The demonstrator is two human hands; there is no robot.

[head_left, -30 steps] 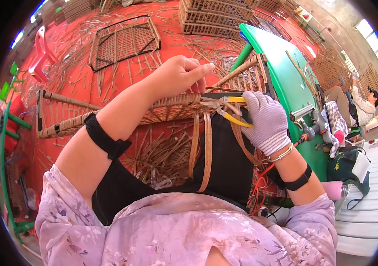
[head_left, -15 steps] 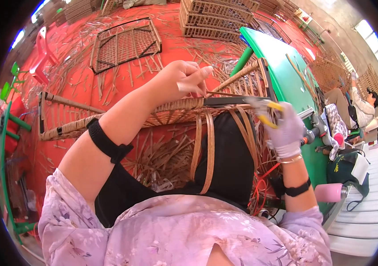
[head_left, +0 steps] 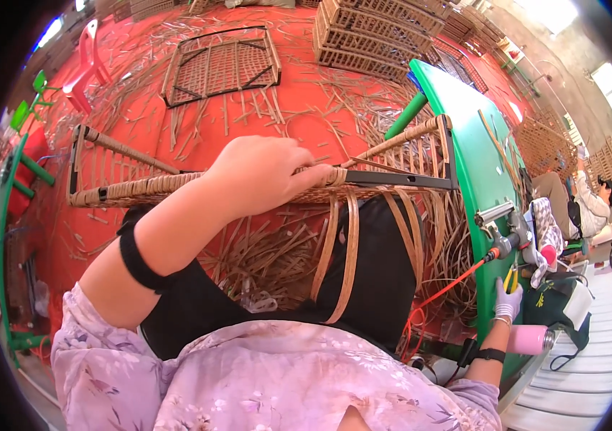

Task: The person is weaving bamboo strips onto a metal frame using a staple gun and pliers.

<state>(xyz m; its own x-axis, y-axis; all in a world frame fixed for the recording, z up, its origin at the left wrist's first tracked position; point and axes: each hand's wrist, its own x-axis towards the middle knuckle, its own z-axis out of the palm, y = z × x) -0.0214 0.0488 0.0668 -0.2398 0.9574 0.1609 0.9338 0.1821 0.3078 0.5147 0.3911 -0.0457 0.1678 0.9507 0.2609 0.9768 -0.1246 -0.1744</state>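
Note:
A woven rattan basket frame (head_left: 137,190) with black metal edges lies across my lap. Its near rail is wrapped in tan strip on the left and is bare black metal (head_left: 392,179) on the right. My left hand (head_left: 266,172), ungloved, is closed over this rail where the wrapping ends; its fingertips are partly hidden. Flat tan strips (head_left: 349,258) hang from the rail over my black-clothed legs. Far to the right, my right hand (head_left: 508,303), in a pale glove, is at the green table's edge, closed around yellow-handled pliers (head_left: 512,279).
A power tool (head_left: 508,241) with a red cord rests on the green table (head_left: 456,122), near a pink bottle (head_left: 528,339) and a dark green bag (head_left: 553,309). Strip scraps litter the red floor. Another frame (head_left: 223,68) and stacked woven panels (head_left: 367,43) lie beyond. A person sits at right.
My right hand has moved from the bare rail down and right to the table's edge with the pliers. My left hand has lowered from a raised pinch onto the wrapped rail.

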